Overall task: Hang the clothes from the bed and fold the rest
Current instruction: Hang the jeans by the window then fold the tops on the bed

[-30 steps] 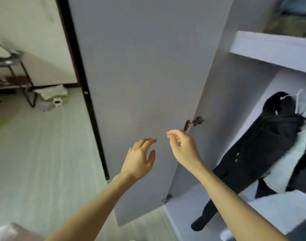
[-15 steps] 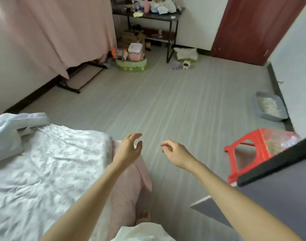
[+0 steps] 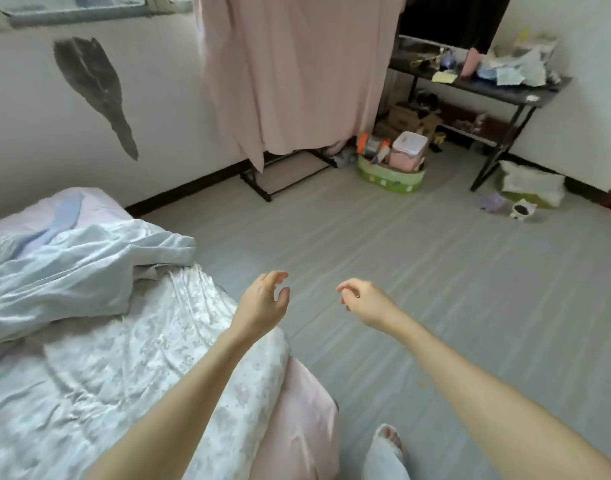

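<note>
Head view looks down over both bare forearms, reaching forward. Left hand (image 3: 262,303) hovers above the corner of the bed (image 3: 131,368), its fingers (image 3: 274,277) loosely spread and holding nothing. Right hand (image 3: 366,301) hangs over the grey floor (image 3: 435,271), fingers gently curled and empty. Crumpled pale blue cloth (image 3: 72,268) lies on the bed near the wall, apart from both hands. Pink curtain (image 3: 297,71) hangs beyond, beside a cluttered dark worktop (image 3: 484,84).
</note>
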A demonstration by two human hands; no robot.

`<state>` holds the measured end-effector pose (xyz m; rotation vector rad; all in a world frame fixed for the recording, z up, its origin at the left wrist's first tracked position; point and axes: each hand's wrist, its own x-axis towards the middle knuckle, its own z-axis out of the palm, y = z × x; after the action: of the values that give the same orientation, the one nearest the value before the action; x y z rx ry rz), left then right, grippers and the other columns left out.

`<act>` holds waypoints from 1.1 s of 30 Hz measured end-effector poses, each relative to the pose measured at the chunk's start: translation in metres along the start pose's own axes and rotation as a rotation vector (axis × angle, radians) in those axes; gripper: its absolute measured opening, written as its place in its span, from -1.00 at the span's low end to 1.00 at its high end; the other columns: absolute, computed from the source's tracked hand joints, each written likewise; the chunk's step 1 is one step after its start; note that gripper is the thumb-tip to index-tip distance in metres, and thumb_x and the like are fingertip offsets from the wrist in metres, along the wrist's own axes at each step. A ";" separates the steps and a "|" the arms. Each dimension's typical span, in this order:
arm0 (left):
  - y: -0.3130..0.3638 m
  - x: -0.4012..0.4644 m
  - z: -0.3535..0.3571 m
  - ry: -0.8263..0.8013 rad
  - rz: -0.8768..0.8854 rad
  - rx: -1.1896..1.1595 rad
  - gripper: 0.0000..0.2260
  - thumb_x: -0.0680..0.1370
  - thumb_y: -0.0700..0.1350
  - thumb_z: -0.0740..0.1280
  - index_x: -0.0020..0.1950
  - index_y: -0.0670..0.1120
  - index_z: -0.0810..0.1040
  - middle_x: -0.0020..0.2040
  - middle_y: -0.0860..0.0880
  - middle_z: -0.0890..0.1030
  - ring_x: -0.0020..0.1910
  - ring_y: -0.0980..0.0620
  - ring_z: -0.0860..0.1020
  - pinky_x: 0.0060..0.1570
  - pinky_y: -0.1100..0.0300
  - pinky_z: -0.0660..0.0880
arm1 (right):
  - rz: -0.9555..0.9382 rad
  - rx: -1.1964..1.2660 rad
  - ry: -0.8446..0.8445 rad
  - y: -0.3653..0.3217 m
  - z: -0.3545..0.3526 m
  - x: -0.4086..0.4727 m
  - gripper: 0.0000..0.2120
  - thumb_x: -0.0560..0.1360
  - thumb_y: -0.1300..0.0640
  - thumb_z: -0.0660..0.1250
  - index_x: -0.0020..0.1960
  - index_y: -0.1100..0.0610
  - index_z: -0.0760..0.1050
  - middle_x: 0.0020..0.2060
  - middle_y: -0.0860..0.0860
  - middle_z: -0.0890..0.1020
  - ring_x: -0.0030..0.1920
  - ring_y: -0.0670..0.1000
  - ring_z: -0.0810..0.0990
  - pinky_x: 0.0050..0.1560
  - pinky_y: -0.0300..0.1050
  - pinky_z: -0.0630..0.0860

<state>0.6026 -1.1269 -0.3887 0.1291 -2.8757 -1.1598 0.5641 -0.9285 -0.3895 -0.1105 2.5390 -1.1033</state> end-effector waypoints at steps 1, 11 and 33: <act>0.000 0.022 0.005 0.041 -0.024 -0.005 -0.72 0.57 -0.18 0.23 0.27 -0.14 0.47 0.19 -0.09 0.54 0.16 -0.03 0.51 0.15 0.20 0.36 | -0.036 -0.024 -0.038 -0.004 -0.011 0.031 -0.77 0.57 0.21 0.13 0.11 0.20 0.52 -0.15 0.04 0.55 -0.09 0.02 0.49 0.06 -0.07 0.45; 0.016 0.171 0.001 0.373 -0.285 -0.045 -0.71 0.56 -0.21 0.24 0.27 -0.17 0.47 0.22 -0.11 0.52 0.21 -0.03 0.49 0.20 0.19 0.34 | -0.261 -0.166 -0.253 -0.055 -0.083 0.217 -0.77 0.55 0.23 0.11 0.06 0.13 0.53 -0.18 0.01 0.59 -0.11 0.04 0.55 -0.03 -0.14 0.47; -0.307 0.221 -0.154 0.477 -1.054 0.132 -0.60 0.56 -0.02 0.22 0.39 -0.05 0.30 0.33 -0.06 0.35 0.32 -0.07 0.33 0.25 0.07 0.32 | -0.602 -0.457 -0.719 -0.285 0.229 0.463 -0.69 0.53 0.22 0.10 0.20 0.14 0.48 0.10 0.07 0.60 0.14 0.08 0.54 0.07 -0.17 0.41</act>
<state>0.4117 -1.4741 -0.4901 1.7845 -2.3715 -0.7820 0.1963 -1.3830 -0.4672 -1.2125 2.0529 -0.4732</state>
